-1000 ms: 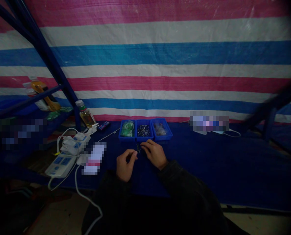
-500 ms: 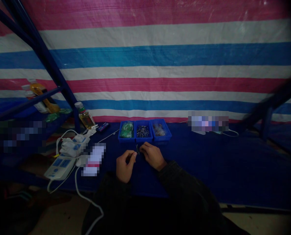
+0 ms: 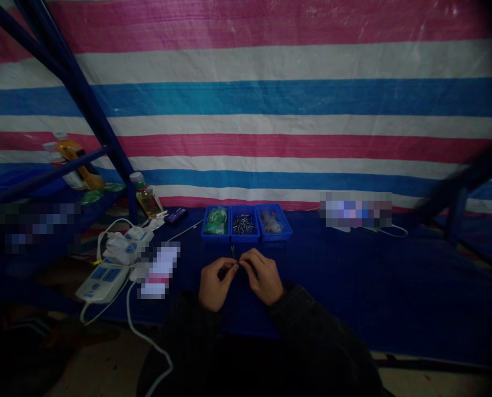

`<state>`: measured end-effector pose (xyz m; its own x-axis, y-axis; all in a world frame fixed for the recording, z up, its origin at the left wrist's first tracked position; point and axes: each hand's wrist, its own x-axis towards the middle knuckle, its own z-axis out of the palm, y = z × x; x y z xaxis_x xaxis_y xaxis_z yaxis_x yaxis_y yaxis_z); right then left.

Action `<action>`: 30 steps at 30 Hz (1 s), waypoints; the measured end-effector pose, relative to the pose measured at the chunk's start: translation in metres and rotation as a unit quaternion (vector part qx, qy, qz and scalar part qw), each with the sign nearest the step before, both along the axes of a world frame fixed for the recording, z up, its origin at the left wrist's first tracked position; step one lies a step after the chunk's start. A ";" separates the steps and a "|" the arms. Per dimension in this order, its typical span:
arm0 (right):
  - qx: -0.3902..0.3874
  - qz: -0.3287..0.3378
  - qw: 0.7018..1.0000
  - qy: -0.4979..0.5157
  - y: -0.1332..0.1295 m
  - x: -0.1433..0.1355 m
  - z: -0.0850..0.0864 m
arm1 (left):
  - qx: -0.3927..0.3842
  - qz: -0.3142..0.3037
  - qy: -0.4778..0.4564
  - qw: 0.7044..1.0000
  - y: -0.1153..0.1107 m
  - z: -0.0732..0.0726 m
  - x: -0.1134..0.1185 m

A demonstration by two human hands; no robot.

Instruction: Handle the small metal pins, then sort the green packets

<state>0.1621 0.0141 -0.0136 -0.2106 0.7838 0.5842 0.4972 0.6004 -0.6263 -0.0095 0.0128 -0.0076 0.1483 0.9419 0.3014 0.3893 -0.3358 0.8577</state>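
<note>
My left hand (image 3: pixel 216 282) and my right hand (image 3: pixel 264 277) meet over the blue tabletop, their thumbs and fingertips pinched close together. Whatever is between the fingertips is too small and dark to make out. Just beyond them show thin dark pins (image 3: pixel 233 251); whether they lie on the table or are held I cannot tell. Three blue bins stand in a row past my hands. Green plastic packets (image 3: pixel 216 220) fill the left one, small metal pins (image 3: pixel 244 224) the middle one, and clear plastic bags with brownish contents (image 3: pixel 271 223) the right one.
On the left lie a white power strip (image 3: pixel 103 282) with plugs and cables, and a blurred-out phone-like object (image 3: pixel 161 270). A bottle (image 3: pixel 145 196) stands behind them by a blue metal frame (image 3: pixel 101 124). A pixelated item (image 3: pixel 355 209) rests at the back right. Striped sheeting (image 3: pixel 270 99) hangs behind.
My right hand has come down toward my left, and the fingertips that were apart now meet. The thin dark pins stay near the same spot. The view has shifted slightly.
</note>
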 end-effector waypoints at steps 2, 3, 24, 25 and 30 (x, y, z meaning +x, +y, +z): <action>-0.005 -0.006 1.000 0.014 -0.004 0.000 -0.001 | 0.010 -0.012 0.002 1.000 -0.001 0.002 0.000; -0.010 -0.010 1.000 0.018 -0.007 0.000 -0.001 | 0.017 -0.014 0.003 1.000 -0.002 0.002 0.000; -0.020 -0.034 0.999 0.036 -0.022 0.006 -0.016 | 0.002 -0.058 -0.024 0.998 -0.004 0.006 0.002; -0.020 -0.033 0.999 0.036 -0.023 0.006 -0.016 | 0.000 -0.063 -0.021 0.998 -0.003 0.006 0.002; -0.015 -0.037 0.998 0.038 -0.025 0.007 -0.016 | -0.008 -0.078 -0.004 0.997 -0.002 0.006 0.002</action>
<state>0.1694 -0.0114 -0.0296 -0.1079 0.8131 0.5721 0.4904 0.5441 -0.6808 -0.0075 0.0106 -0.0021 0.2905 0.9124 0.2883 0.3273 -0.3779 0.8661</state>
